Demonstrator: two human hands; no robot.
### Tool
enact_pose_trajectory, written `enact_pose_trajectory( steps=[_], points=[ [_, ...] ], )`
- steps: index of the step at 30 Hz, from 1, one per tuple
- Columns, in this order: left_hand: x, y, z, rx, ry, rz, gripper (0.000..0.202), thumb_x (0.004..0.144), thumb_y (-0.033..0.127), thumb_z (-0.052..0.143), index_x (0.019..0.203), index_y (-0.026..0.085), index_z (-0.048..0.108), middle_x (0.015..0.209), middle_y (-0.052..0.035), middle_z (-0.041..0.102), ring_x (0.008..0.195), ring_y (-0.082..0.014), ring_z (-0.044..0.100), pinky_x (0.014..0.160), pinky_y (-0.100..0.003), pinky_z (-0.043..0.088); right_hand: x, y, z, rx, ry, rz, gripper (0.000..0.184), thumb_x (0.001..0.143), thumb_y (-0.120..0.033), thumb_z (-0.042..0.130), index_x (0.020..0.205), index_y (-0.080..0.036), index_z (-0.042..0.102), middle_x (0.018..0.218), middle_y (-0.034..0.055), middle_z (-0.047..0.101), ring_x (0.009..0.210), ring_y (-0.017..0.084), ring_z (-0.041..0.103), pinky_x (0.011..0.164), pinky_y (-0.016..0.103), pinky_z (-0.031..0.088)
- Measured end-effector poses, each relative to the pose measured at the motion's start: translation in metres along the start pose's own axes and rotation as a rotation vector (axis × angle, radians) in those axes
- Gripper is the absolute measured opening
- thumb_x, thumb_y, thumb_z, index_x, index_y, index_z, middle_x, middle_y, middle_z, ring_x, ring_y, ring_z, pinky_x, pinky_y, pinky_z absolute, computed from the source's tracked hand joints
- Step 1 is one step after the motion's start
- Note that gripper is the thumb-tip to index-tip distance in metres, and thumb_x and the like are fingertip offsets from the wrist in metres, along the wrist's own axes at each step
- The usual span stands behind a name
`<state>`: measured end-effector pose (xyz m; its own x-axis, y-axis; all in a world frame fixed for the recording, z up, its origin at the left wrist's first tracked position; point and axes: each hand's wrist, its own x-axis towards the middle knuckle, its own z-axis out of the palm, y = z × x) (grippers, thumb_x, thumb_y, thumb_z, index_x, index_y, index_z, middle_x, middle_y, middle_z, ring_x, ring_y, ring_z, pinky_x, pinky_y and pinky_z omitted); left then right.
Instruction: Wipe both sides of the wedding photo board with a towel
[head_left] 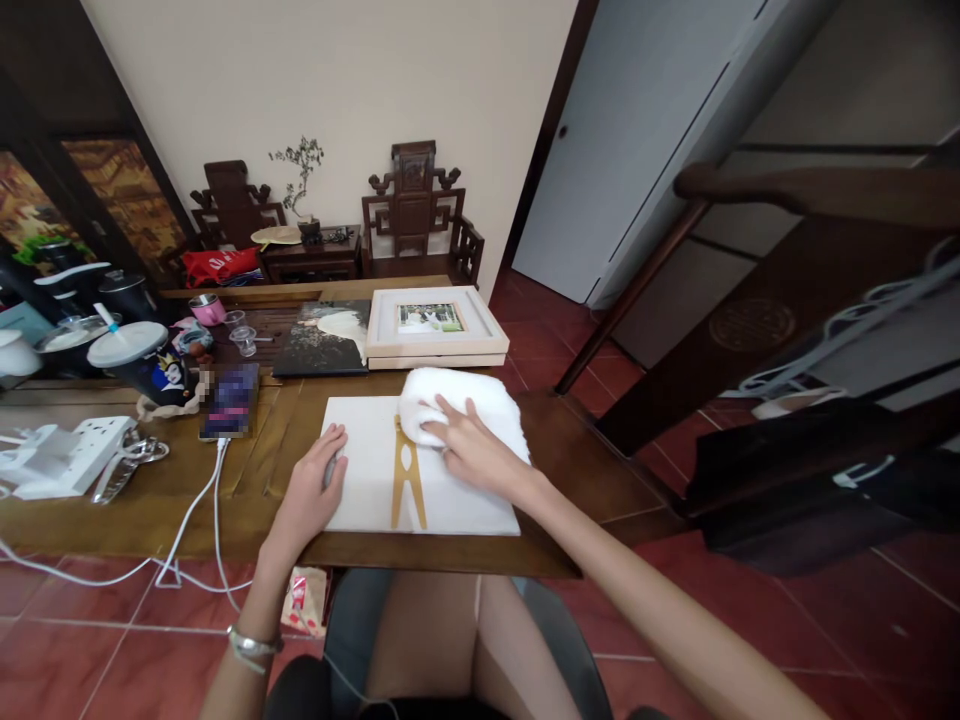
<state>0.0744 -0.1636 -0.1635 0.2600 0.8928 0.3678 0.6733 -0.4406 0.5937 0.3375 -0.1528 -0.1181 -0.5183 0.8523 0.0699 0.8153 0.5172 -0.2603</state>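
A flat white board [360, 500] with a golden-yellow clothespin shape [407, 480] on it lies at the table's front edge. My left hand [319, 478] rests against the board's left edge, fingers stretched forward and thumb apart, touching the board without wrapping round it. A fluffy white cloth [495, 410] covers the board's upper right part and the top of the yellow shape. My right hand [472, 445] holds this cloth down on the board, some fingertips sunk into its pile. The board's upper right corner is hidden beneath the cloth.
Behind the board lie a framed photo [480, 325] and a dark picture panel [322, 345]. Leftward are a phone [229, 400] with a white cable, a power strip [97, 455] and a lidded cup [139, 360]. A wooden chair [675, 380] stands at right.
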Motion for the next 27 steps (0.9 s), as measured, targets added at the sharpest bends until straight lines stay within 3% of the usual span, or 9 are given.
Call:
enact_pose_trajectory(
  steps=[4,11,14,17,20,24,27],
  points=[
    [-0.002,0.002,-0.002,0.024,-0.107,-0.014,0.05,0.095,0.035,0.042,0.141,0.015,0.045,0.153,-0.0122,0.036,0.145,-0.024,0.024,0.118,-0.047,0.024,0.008,-0.009,0.006,-0.044,-0.009,-0.034,0.061,0.07,0.007,0.04,0.126,-0.01,0.058,0.152,0.0198,0.035,0.144,0.039,0.015,0.109,0.071,0.017],
    [-0.001,0.0,0.002,0.056,-0.12,0.002,0.05,0.098,0.033,0.034,0.143,0.014,0.042,0.154,-0.0127,0.035,0.145,-0.0236,0.026,0.119,-0.047,0.021,-0.078,-0.053,0.009,-0.018,-0.08,-0.208,0.052,0.064,0.006,0.046,0.106,-0.014,0.07,0.155,0.0167,0.027,0.144,0.038,0.007,0.113,0.067,0.008],
    [-0.001,0.0,0.002,0.07,-0.122,0.011,0.05,0.098,0.032,0.033,0.143,0.012,0.042,0.153,-0.0135,0.035,0.145,-0.0234,0.026,0.119,-0.045,0.022,-0.097,-0.063,0.002,0.03,-0.143,-0.245,0.05,0.062,0.005,0.045,0.1,-0.015,0.071,0.155,0.0144,0.029,0.144,0.036,0.009,0.114,0.064,0.009],
    [-0.001,0.0,0.001,0.094,-0.136,0.013,0.051,0.098,0.031,0.033,0.143,0.009,0.042,0.153,-0.0149,0.035,0.145,-0.0233,0.026,0.119,-0.045,0.022,-0.083,-0.057,-0.002,0.069,-0.164,-0.228,0.058,0.062,0.007,0.041,0.107,-0.016,0.069,0.154,0.0126,0.033,0.145,0.032,0.013,0.115,0.062,0.012],
    [0.0,0.0,0.001,0.117,-0.138,0.021,0.05,0.098,0.03,0.032,0.143,0.01,0.041,0.153,-0.0147,0.035,0.144,-0.0223,0.027,0.119,-0.046,0.023,-0.042,-0.045,-0.001,0.036,-0.102,-0.166,0.063,0.065,0.009,0.039,0.118,-0.014,0.064,0.153,0.0149,0.034,0.144,0.034,0.013,0.114,0.063,0.015],
    [0.0,-0.003,0.002,0.116,-0.127,0.035,0.049,0.098,0.03,0.033,0.142,0.011,0.042,0.152,-0.0144,0.037,0.144,-0.0221,0.029,0.119,-0.045,0.024,0.013,-0.036,0.002,-0.064,-0.086,-0.075,0.059,0.072,0.007,0.043,0.126,-0.009,0.058,0.152,0.0202,0.033,0.143,0.04,0.016,0.11,0.068,0.019],
    [0.0,-0.004,0.003,0.104,-0.118,0.025,0.05,0.097,0.03,0.033,0.141,0.009,0.043,0.151,-0.0157,0.039,0.143,-0.0225,0.03,0.119,-0.044,0.024,0.024,-0.04,0.004,-0.097,-0.096,-0.068,0.053,0.073,0.006,0.047,0.123,-0.008,0.06,0.151,0.023,0.034,0.142,0.043,0.016,0.109,0.069,0.018]
  ],
)
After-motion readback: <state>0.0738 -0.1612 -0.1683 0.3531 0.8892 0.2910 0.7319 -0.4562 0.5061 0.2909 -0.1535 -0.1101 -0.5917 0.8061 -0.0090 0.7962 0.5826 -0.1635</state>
